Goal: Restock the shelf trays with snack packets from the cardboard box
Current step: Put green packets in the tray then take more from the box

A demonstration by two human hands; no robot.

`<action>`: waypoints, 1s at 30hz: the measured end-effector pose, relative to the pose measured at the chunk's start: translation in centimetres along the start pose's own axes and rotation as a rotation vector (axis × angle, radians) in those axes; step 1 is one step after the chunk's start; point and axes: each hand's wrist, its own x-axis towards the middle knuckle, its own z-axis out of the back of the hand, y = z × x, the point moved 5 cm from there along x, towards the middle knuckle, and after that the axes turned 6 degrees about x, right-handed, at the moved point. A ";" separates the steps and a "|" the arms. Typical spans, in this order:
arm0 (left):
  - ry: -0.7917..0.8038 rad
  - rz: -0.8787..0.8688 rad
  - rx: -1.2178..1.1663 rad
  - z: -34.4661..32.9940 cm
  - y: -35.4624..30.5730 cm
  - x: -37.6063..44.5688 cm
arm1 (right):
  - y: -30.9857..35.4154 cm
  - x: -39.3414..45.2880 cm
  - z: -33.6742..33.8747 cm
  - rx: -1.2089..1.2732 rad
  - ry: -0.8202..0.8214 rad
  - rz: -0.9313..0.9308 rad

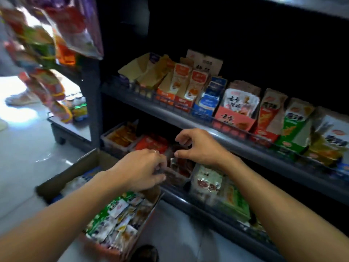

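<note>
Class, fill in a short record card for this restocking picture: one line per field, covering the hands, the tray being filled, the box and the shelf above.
left hand: left hand with fingers curled, at the dark red packets; grip blurred
right hand: right hand over the same tray, fingers curled, apparently pinching a packet
tray worked on: lower shelf, between the red packet tray and the white-green packets
cardboard box: open on the floor, small packets inside
upper shelf: upright display cartons in a row
</note>
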 end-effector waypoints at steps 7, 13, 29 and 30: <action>0.166 0.179 0.022 -8.4 9.1 -6.1 | 1.0 5.1 -12.2 0.042 0.129 -0.006; 0.311 0.304 -0.023 -16.3 15.0 -8.4 | -2.4 7.9 -23.3 0.139 0.259 -0.083; 0.544 0.167 0.108 -37.6 21.7 -2.2 | -14.9 10.0 -43.0 0.149 0.544 -0.430; 0.571 0.158 0.116 -38.2 22.0 -1.8 | -15.2 10.0 -43.6 0.142 0.554 -0.441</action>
